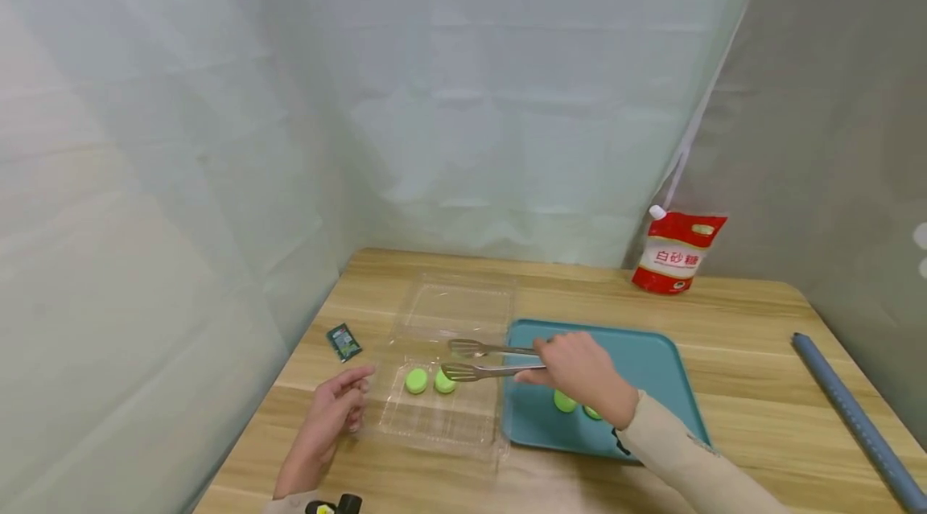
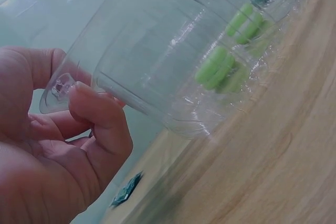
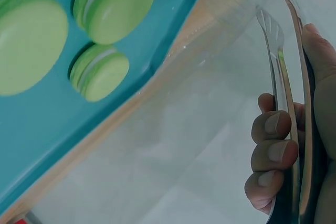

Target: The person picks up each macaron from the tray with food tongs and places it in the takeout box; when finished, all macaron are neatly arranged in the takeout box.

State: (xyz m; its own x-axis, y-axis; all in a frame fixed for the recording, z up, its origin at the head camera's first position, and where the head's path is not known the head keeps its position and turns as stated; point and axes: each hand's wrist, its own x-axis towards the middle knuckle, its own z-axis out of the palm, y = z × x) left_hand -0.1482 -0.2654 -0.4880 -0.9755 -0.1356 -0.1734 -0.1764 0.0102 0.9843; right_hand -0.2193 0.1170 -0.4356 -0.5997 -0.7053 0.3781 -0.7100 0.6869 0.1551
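My left hand (image 1: 326,421) pinches the edge of a clear plastic box (image 2: 131,72) between thumb and fingers, as the left wrist view shows. Two green macarons (image 1: 416,381) sit side by side in the box's near half, and its lid (image 1: 456,309) lies folded back behind. With my right hand (image 1: 582,373) I grip metal tongs (image 3: 289,85), fingers round the handles. Their slotted tips are spread apart over the box, the lower one overlapping the right macaron in the head view. More green macarons (image 3: 100,72) lie on a teal tray (image 1: 644,349) under my right arm.
A small dark green packet (image 1: 344,342) lies left of the box. At the back right stands a red and white bag of sugar (image 1: 673,252). A grey-blue rod (image 1: 854,417) runs along the right edge of the wooden table (image 1: 753,353). Pale curtains hang behind.
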